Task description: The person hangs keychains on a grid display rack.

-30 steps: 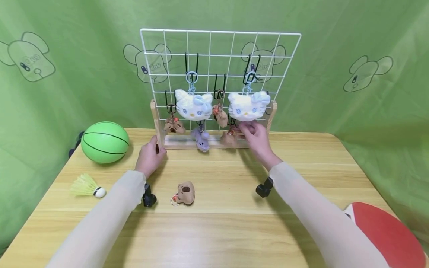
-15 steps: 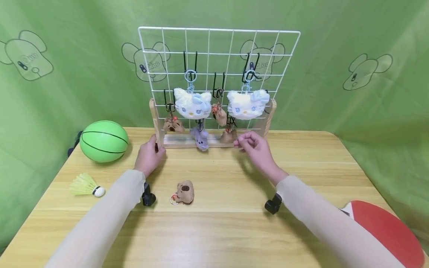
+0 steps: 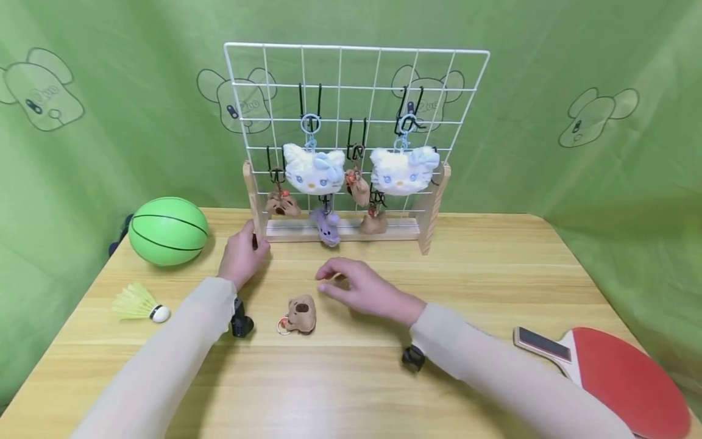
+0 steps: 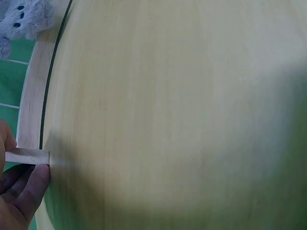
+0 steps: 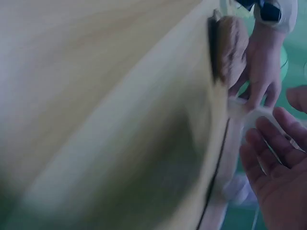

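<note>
My left hand (image 3: 241, 255) grips the wooden foot (image 4: 29, 156) at the left end of a white wire grid rack (image 3: 340, 47). My right hand (image 3: 362, 286) hovers over the table, fingers parted and holding nothing. Just left of its fingertips lies a brown plush keychain (image 3: 301, 314) with a metal ring. On the rack's black hooks hang two white plush cat-head keychains (image 3: 314, 174), a purple plush keychain (image 3: 328, 227) and brown plush keychains (image 3: 374, 223). In the right wrist view the loose brown keychain (image 5: 232, 50) shows beyond my open fingers (image 5: 283, 148).
A green ball (image 3: 168, 231) with black lines sits at the table's left, behind a yellow shuttlecock (image 3: 144, 303). A red table tennis paddle (image 3: 625, 381) lies at the right, near my right sleeve. Green printed cloth (image 3: 526, 73) surrounds the table.
My right hand has left the lower right brown keychain on the rack and moved left and toward me, near the loose keychain. My left hand stays on the rack's foot.
</note>
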The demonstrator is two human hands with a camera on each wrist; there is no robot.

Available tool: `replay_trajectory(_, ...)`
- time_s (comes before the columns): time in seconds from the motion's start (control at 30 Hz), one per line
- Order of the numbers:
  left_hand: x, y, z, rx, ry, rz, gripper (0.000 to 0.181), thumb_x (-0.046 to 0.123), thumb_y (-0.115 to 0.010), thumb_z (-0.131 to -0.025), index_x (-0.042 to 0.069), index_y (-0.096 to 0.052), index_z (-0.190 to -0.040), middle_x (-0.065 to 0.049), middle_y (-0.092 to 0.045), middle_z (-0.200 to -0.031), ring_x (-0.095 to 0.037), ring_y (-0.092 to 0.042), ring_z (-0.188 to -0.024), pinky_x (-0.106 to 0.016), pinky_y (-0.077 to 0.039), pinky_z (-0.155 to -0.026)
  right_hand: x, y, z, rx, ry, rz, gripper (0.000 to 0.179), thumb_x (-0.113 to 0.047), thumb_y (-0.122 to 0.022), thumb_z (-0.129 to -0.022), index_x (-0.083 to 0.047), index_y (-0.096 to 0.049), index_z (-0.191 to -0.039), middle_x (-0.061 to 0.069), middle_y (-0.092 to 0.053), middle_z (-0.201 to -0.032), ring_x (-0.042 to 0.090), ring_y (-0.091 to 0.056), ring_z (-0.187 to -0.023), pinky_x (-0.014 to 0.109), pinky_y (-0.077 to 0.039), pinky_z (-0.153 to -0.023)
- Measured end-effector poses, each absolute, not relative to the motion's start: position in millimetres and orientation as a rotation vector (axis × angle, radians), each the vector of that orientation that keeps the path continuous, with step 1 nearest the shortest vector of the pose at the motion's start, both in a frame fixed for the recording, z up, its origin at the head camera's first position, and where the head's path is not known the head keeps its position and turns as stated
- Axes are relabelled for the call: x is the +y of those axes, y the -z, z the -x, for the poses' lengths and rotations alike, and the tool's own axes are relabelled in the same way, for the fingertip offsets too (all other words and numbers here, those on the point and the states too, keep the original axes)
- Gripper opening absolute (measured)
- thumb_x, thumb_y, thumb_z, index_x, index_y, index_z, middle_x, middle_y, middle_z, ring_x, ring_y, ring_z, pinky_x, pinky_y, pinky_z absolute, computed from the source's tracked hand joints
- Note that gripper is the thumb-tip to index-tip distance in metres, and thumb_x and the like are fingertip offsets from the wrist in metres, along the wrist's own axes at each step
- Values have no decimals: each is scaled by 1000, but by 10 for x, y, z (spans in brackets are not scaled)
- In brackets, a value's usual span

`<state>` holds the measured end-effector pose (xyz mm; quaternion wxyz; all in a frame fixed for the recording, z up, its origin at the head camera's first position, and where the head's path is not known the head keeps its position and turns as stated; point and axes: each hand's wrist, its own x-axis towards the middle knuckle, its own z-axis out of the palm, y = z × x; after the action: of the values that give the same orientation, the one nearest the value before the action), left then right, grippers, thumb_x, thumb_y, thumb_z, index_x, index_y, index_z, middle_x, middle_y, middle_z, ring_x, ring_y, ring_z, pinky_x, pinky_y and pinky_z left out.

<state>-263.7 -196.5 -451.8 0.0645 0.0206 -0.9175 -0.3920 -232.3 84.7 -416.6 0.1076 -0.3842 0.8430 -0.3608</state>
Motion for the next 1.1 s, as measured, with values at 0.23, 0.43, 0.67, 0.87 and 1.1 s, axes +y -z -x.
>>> replay_trajectory(0.23,-1989,4523,2628,-2767,1164,-59,46,10,-52,-102,0,-47,-146,-23,-68,-98,-25,-60,-74,-30,-48,-62,425,4131,2215,2423,661,1344,42,-35,-66,-102,-9,-65,-135,5,-67,-136,20,-59,-130,37,-47,-117)
replay_trajectory(0.43,-1986,4503,2617,-2758,1169,-59,45,10,-52,-102,-1,-47,-146,-23,-66,-96,-26,-59,-72,-31,-47,-60,262,4197,2120,2436,321,1462,40,-37,-69,-99,-17,-66,-134,1,-63,-130,14,-54,-118,31,-48,-104)
replay_trajectory(0.67,-1984,4503,2627,-2765,1154,-46,44,10,-52,-102,-2,-48,-144,-22,-66,-94,-26,-58,-72,-30,-46,-59,177,4250,2079,2513,213,1520,20,-28,-67,-100,-18,-68,-117,-4,-61,-111,13,-52,-103,26,-48,-89)
replay_trajectory(0.87,-1996,4507,2642,-2757,1170,-34,43,9,-53,-101,-2,-48,-143,-21,-64,-90,-24,-55,-68,-31,-45,-57,125,4247,2050,2571,153,1548,8,-28,-66,-101,-20,-63,-103,-7,-58,-98,13,-52,-96,26,-46,-83)
replay_trajectory(1.1,-1994,4507,2632,-2775,1165,-31,43,10,-52,-102,-2,-48,-143,-22,-65,-93,-25,-57,-72,-30,-46,-59,126,4293,2032,2566,266,1557,12,-29,-62,-104,-20,-57,-97,-10,-56,-89,11,-50,-91,25,-46,-88)
